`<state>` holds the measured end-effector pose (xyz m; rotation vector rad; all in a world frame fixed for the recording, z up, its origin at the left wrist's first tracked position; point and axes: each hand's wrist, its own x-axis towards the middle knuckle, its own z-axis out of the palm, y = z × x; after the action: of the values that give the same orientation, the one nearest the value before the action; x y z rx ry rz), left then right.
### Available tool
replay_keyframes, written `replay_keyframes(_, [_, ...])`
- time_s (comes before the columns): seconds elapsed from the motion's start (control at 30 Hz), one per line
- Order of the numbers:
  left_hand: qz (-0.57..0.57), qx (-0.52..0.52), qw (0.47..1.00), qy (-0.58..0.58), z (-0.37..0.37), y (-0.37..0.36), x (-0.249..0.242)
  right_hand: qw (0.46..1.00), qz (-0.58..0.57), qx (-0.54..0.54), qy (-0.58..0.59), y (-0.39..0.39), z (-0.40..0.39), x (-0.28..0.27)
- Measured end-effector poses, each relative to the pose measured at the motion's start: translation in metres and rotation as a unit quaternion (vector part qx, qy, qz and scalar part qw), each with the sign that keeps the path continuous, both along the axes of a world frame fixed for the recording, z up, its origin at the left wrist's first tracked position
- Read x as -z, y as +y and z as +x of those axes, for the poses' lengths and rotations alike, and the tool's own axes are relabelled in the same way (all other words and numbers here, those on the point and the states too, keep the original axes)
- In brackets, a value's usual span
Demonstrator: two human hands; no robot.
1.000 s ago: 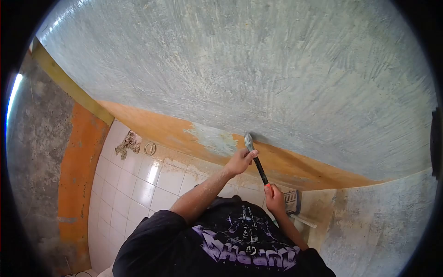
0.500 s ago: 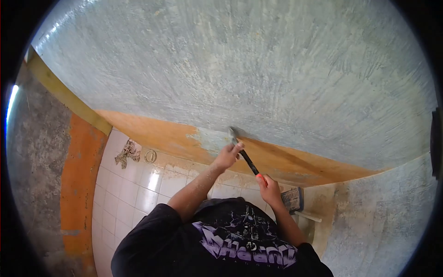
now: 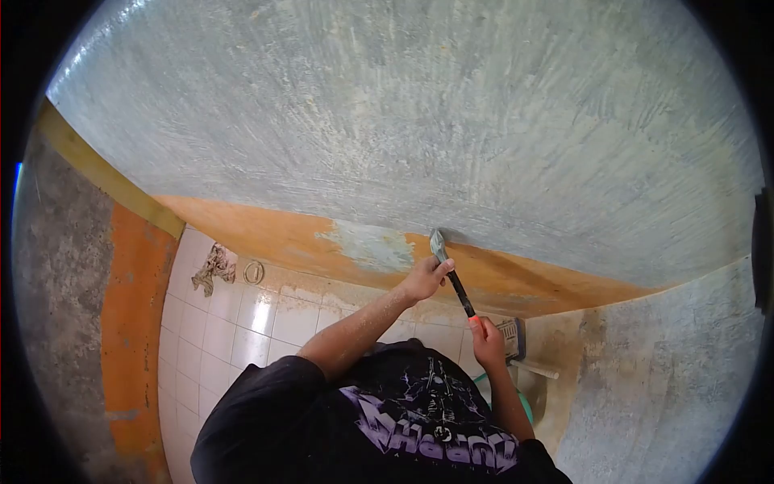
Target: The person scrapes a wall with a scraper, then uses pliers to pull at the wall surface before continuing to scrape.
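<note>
A scraper (image 3: 459,284) with a long black handle and a red-orange end reaches up to the wall. My left hand (image 3: 425,279) is closed around it just below its grey head, the thumb lying along it. Lower down, my right hand (image 3: 487,337) grips the red-orange end. The scraper's tip is at the wall (image 3: 387,145), right by the line where the rough grey surface meets the orange band (image 3: 516,270). To the left of the tip, a pale bare patch (image 3: 372,245) interrupts the orange.
White floor tiles (image 3: 294,323) lie below, dusty along the wall's foot. A crumpled rag (image 3: 214,270) and a ring-shaped roll (image 3: 254,272) are at the left. A dark slotted tray (image 3: 513,339) and a pale pipe (image 3: 536,369) are near the right corner, beside something green (image 3: 526,406).
Both hands and the scraper have moved right and slightly down, from the edge of the pale patch onto the orange beside it. The green item has come into view.
</note>
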<state>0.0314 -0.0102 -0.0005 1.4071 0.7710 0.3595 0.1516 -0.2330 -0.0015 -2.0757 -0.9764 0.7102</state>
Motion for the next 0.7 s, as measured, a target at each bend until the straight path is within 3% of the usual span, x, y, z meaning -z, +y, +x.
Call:
replay_keyframes(0.53, [-0.018,-0.004,1.000,-0.004,-0.016,0.011,-0.004,1.000,0.020,0.002,0.000,0.016,-0.019,-0.011])
replay_keyframes(0.7, [0.027,-0.018,0.999,0.009,-0.016,0.005,-0.002,1.000,0.002,0.007,0.023,0.008,-0.011,-0.004])
